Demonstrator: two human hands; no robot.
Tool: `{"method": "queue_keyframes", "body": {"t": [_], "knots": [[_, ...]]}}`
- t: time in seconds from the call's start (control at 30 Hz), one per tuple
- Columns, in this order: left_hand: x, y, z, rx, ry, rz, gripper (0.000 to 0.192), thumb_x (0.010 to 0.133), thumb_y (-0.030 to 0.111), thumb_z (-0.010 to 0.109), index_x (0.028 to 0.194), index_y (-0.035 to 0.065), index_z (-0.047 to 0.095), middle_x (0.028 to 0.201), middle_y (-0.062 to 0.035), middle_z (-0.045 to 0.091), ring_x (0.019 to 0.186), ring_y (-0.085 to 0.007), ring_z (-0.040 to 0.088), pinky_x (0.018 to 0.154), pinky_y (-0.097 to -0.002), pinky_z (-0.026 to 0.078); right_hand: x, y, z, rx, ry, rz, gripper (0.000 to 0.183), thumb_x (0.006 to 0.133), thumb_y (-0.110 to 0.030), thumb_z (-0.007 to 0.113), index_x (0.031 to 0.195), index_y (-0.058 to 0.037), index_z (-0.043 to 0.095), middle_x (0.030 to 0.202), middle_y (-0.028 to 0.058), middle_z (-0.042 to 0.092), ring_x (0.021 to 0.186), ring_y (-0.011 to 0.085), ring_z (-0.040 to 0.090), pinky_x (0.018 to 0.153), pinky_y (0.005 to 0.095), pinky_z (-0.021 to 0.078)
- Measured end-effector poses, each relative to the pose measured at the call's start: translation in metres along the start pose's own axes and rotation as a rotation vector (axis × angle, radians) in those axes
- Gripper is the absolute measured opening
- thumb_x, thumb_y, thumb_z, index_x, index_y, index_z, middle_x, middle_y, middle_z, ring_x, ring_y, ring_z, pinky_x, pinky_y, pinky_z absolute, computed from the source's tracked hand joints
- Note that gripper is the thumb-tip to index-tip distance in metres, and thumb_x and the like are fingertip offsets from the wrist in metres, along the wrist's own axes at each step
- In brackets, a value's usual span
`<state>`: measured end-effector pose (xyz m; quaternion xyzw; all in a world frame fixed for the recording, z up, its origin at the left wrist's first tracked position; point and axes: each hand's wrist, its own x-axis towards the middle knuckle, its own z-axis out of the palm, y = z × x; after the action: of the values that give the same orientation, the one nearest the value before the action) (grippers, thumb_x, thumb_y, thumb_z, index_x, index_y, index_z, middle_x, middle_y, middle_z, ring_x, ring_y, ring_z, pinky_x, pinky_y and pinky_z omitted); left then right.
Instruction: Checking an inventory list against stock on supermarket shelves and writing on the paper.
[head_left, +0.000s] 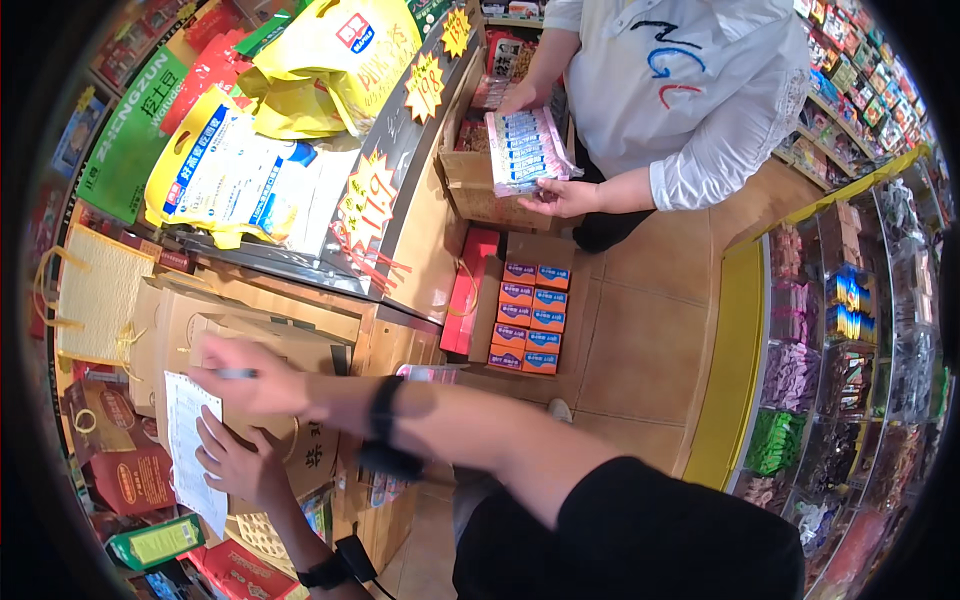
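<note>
A printed sheet of paper (196, 442) lies on a cardboard box (315, 375) at the left. My left hand (244, 461) rests with spread fingers on the sheet's lower part. Just above it, my right hand (255, 375), blurred, holds a pen (236, 373) over the sheet's upper end. Dark bands are around both of my wrists. Across from me, a person in a white shirt (675, 97) holds a flat clear pack of blue-and-white wrapped items (525, 150) in both hands, above an open carton (487, 191).
An open carton of small purple and orange boxes (529, 319) stands on the tiled floor (645, 322), beside a red box (469, 292). Yellow-and-white food bags (225, 172) lie on a display stand at upper left. Curved shelves with wrapped sweets (787, 382) line the right.
</note>
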<state>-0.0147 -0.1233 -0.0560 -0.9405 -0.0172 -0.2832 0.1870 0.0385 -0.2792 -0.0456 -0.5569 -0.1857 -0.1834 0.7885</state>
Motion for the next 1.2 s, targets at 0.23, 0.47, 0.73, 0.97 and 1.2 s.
{"method": "queue_keyframes", "body": {"t": [0.23, 0.47, 0.73, 0.97, 1.2], "knots": [[-0.002, 0.001, -0.002, 0.026, 0.025, 0.019, 0.066, 0.087, 0.03, 0.053, 0.148, 0.0229, 0.029, 0.147, -0.0039, 0.038, 0.126, -0.0379, 0.039, 0.099, -0.0618, 0.03, -0.364, 0.019, -0.287, -1.051, -0.293, 0.309, 0.026, 0.096, -0.027, 0.05, 0.115, -0.0125, 0.06, 0.112, 0.0097, 0.06, 0.097, 0.0293, 0.061, 0.084, 0.038, 0.0513], [-0.002, 0.001, 0.007, 0.072, 0.069, 0.024, 0.069, 0.085, 0.031, 0.056, 0.148, 0.0219, 0.03, 0.146, -0.0016, 0.038, 0.125, -0.0364, 0.04, 0.097, -0.0627, 0.032, -0.892, -0.19, -0.402, -1.864, 0.411, 1.938, 0.019, 0.087, -0.021, 0.055, 0.088, -0.0097, 0.071, 0.078, 0.0165, 0.067, 0.074, 0.0316, 0.067, 0.064, 0.0474, 0.0522], [-0.006, 0.006, 0.009, 0.107, 0.136, -0.002, 0.071, 0.082, 0.034, 0.058, 0.147, 0.0231, 0.03, 0.145, -0.0009, 0.039, 0.126, -0.0357, 0.039, 0.096, -0.0639, 0.032, -0.845, -0.148, -0.332, -0.063, 1.674, 1.491, 0.013, 0.087, -0.02, 0.059, 0.082, -0.0089, 0.055, 0.059, 0.006, 0.053, 0.049, 0.0244, 0.057, 0.038, 0.0394, 0.0398], [-0.007, 0.005, 0.013, 0.117, 0.158, -0.001, 0.067, 0.084, 0.032, 0.056, 0.146, 0.0235, 0.031, 0.144, -0.001, 0.041, 0.125, -0.0352, 0.04, 0.097, -0.0627, 0.032, -0.758, -0.12, -0.324, -0.232, 1.038, 1.757, 0.012, 0.09, -0.021, 0.057, 0.09, -0.0092, 0.058, 0.068, 0.008, 0.06, 0.056, 0.0221, 0.062, 0.05, 0.036, 0.0495], [-0.004, 0.003, 0.025, 0.199, 0.218, -0.023, 0.05, 0.098, 0.039, 0.041, 0.145, 0.025, 0.034, 0.141, 0.0019, 0.044, 0.122, -0.032, 0.044, 0.095, -0.0606, 0.033, -0.768, -0.13, -0.359, -0.414, 1.239, 1.655, 0.015, 0.092, -0.023, 0.053, 0.093, -0.0088, 0.058, 0.068, 0.0086, 0.06, 0.054, 0.0209, 0.062, 0.048, 0.0356, 0.0507]]}}
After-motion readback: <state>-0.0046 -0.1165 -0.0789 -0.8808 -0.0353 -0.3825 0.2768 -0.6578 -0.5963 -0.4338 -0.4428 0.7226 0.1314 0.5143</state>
